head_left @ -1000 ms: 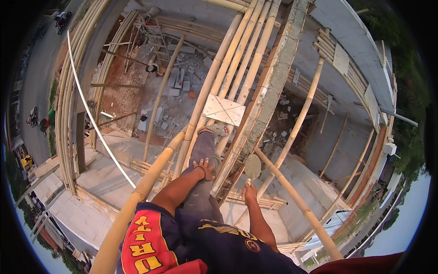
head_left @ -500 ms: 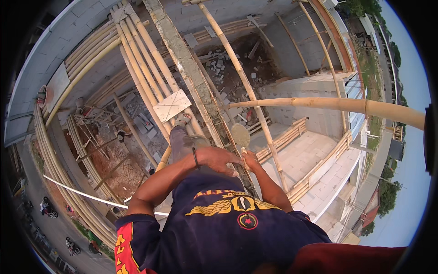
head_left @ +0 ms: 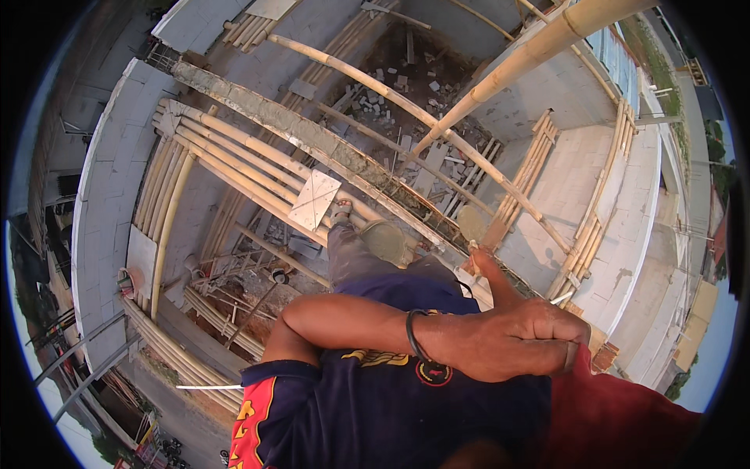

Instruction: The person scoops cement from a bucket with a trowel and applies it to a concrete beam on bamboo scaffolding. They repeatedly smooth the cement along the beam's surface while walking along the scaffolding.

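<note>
My left hand (head_left: pixel 504 342), a black band at its wrist, reaches across my chest to the right. Its fingers are closed on the edge of a red cloth (head_left: pixel 625 410). Beyond it, my right hand (head_left: pixel 488 273) is partly hidden by the left hand and arm. It grips the handle of a trowel (head_left: pixel 471 223), whose rounded blade looks coated with grey mortar. The trowel is beside a long narrow wall top with wet mortar (head_left: pixel 312 141) between boards. A round container of grey mortar (head_left: pixel 384 242) sits near my legs.
Bamboo poles (head_left: pixel 234 160) form a scaffold, with a square board (head_left: pixel 315 199) beside my foot. A thick bamboo pole (head_left: pixel 539 59) slants across the upper right. Rubble (head_left: pixel 383 102) lies far below between block walls. A street runs at the lower left.
My left hand has moved from near the trowel to the right and grasped the red cloth. The view has turned, and the mortar container has come into sight. My right hand keeps the trowel.
</note>
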### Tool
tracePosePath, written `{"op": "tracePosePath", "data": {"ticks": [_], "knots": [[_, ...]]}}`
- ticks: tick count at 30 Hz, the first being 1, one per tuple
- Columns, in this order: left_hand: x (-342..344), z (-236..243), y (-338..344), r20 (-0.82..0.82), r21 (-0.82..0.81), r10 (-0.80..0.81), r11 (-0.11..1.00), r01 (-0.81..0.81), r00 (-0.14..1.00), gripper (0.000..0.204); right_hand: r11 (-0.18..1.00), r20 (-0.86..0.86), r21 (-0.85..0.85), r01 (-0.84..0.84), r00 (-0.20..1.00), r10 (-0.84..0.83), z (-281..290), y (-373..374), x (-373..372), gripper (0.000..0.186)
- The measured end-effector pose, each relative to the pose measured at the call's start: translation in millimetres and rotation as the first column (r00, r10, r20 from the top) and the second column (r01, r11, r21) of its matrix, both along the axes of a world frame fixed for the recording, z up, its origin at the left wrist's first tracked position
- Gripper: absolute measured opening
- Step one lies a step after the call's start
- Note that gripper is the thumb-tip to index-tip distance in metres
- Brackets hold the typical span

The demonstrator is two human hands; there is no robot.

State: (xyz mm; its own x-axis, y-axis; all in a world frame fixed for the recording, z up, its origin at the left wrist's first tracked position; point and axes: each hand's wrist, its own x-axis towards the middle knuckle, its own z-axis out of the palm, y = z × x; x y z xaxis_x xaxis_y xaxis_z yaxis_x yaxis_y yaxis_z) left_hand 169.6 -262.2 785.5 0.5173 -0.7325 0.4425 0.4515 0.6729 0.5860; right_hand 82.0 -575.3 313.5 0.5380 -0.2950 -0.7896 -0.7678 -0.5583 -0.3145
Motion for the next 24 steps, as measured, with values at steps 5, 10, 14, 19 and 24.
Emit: {"op": "tracePosePath", "data": {"ticks": [5,10,14,19,24], "knots": [[36,22,9,-0.688,0.104,0.146,0.989,-0.103,0.711,0.020,0.916,0.025,0.327,0.233,0.967,-0.255,-14,32,-12,0.023],[13,72,36,-0.517,-0.343,0.091,0.889,-0.304,0.851,0.024,0.877,0.003,0.344,0.336,0.933,-0.359,-5,48,-3,0.021],[9,73,21,-0.409,-0.497,0.050,0.825,-0.268,0.911,0.032,0.865,0.015,0.370,0.340,0.928,-0.371,15,61,2,0.022],[-4,68,5,-0.346,-0.619,0.023,0.745,-0.247,0.938,0.043,0.855,0.007,0.395,0.337,0.929,-0.369,29,65,2,0.018],[-19,67,-20,-0.315,-0.721,0.007,0.649,-0.244,0.949,0.056,0.894,-0.004,0.296,0.337,0.936,-0.351,29,53,0,0.017]]}}
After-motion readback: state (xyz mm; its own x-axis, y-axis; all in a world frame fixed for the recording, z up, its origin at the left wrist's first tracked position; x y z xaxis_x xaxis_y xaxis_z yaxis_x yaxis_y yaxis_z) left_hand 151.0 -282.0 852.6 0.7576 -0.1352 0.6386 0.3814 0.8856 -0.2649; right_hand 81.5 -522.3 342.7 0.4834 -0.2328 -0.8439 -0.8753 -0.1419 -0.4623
